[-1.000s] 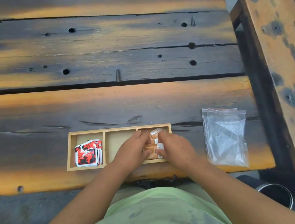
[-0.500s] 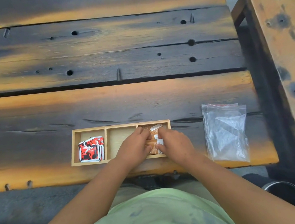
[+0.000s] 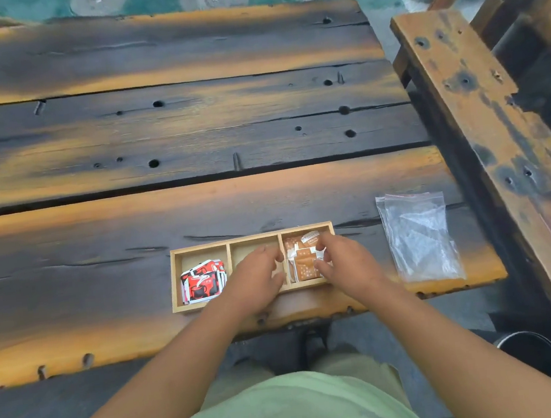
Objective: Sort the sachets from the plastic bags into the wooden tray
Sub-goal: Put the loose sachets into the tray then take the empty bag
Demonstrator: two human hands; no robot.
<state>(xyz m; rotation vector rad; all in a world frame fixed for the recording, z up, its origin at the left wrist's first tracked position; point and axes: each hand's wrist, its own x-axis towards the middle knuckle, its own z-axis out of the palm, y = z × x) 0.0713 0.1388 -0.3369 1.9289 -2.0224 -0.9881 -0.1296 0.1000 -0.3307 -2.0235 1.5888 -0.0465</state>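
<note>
- A wooden tray (image 3: 199, 249) with three compartments in a row sat near the front edge of a dark, scorched plank table (image 3: 156, 136)
- The left compartment held a loose stack of red sachets (image 3: 201, 282) printed with a coffee cup, some edges fanned out to the right
- The middle compartment showed bare wood at its far end; the left hand (image 3: 256, 279) lay over the rest of it, palm down, fingers loosely curled and spread, fingertips at the divider beside the right compartment
- The left hand seemed to grip nothing, though the view under its palm was hidden
- The right compartment held orange sachets (image 3: 304, 264) with white ends, piled unevenly, one pale sachet tilted against the far wall
- The right hand (image 3: 349, 265) sat at the right side of that compartment, forefinger and thumb partly closed around the edge of the orange pile and touching it; whether it actually pinched a sachet could not be told
- Clear plastic bags (image 3: 420, 237) with red zip strips lay flat on the table, well to the right of the tray and apart from it
- A weathered wooden bench (image 3: 484, 123) ran along the table's right side, with a dark round bucket (image 3: 531, 355) on the floor below it
- A green shirt (image 3: 283, 414) filled the bottom of the view
</note>
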